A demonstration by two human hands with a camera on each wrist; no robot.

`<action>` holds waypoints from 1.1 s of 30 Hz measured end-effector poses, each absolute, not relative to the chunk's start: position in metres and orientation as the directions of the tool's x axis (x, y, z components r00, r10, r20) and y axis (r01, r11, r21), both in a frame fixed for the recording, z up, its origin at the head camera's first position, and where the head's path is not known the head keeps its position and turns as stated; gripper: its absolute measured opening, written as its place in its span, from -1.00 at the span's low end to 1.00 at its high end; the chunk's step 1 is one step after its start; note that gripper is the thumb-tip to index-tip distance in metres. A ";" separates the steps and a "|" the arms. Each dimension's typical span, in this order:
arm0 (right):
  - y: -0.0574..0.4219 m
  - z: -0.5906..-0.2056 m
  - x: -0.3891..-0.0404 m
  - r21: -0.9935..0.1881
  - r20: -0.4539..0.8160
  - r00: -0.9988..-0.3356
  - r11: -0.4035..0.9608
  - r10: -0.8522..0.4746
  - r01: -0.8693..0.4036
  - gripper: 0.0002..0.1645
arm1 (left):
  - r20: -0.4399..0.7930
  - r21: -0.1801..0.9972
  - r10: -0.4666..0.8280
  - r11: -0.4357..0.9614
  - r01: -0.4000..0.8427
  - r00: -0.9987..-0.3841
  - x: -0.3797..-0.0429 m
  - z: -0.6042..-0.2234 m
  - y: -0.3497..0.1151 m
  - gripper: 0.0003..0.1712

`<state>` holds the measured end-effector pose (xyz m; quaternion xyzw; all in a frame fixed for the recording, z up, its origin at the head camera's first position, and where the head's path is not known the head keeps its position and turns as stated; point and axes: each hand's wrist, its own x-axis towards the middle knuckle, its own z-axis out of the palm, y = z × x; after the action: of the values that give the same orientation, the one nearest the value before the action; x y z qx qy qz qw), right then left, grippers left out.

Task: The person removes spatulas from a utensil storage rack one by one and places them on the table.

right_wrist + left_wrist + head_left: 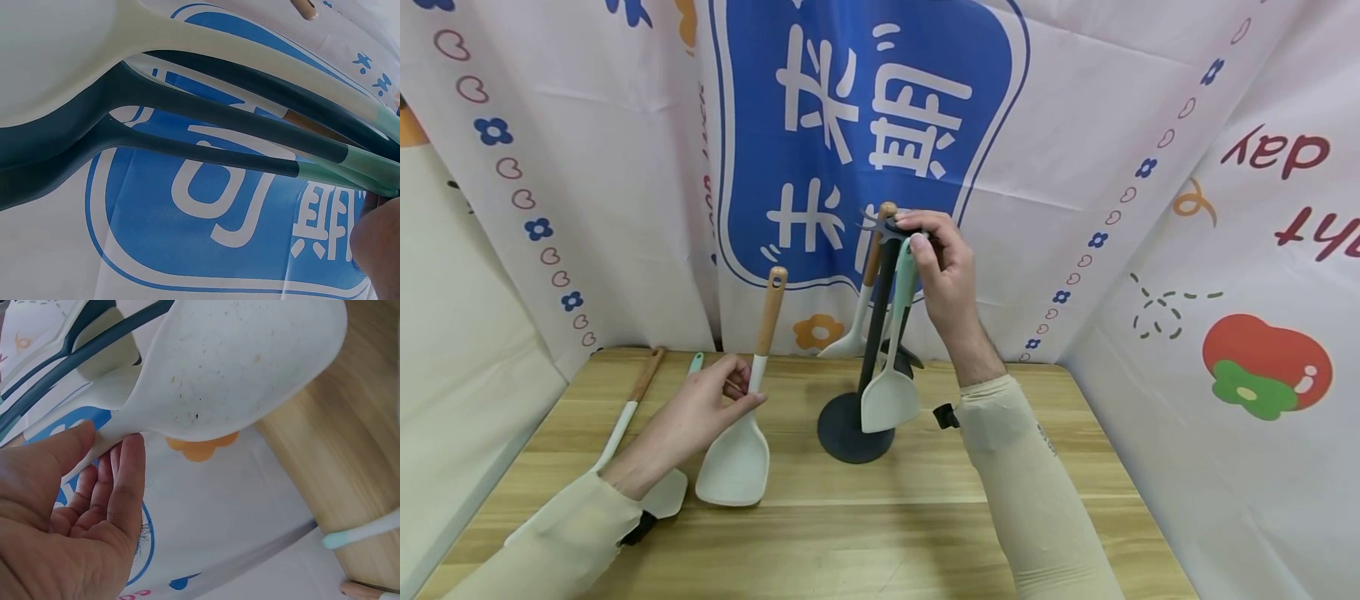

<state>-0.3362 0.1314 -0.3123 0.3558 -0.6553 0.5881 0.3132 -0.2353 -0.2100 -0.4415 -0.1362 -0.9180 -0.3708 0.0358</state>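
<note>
My left hand (pixel 718 392) pinches the white neck of a broad spatula (pixel 735 471) with a wooden handle. The spatula stands handle up, left of the black utensil stand (pixel 878 317); its speckled head (pixel 244 369) fills much of the left wrist view. At the top of the stand is my right hand (pixel 947 271), thumb on the end of a green handle and fingers over the hooks. That handle belongs to a cream spatula (pixel 891 402) hanging blade down. Dark utensils with green handles (pixel 206 153) and a white utensil with a wooden handle (pixel 852 337) hang behind it.
On the left of the wooden table (pixel 925 533) lies a white utensil with a wooden handle (pixel 617 429). Beside it, partly under my left forearm, lies a utensil with a green handle end (pixel 697 362). A printed curtain (pixel 1075 108) surrounds the table's back and sides.
</note>
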 end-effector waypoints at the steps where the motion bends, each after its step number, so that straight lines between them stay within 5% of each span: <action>1: 0.131 -0.312 -0.336 -0.548 0.829 -0.551 0.055 -0.098 -0.835 -0.41 | 0.159 0.670 0.223 0.691 0.271 -0.962 -0.235 -0.442 -0.211 -0.71; 33: 0.131 -0.312 -0.336 -0.547 0.829 -0.551 0.069 -0.098 -0.834 -0.41 | -0.026 0.733 0.261 0.661 0.159 -0.965 -0.246 -0.470 -0.251 -0.74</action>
<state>-0.3356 0.1313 -0.3120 0.3534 -0.6596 0.5836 0.3154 -0.2463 -0.2513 -0.4699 -0.1154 -0.9091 -0.3950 -0.0643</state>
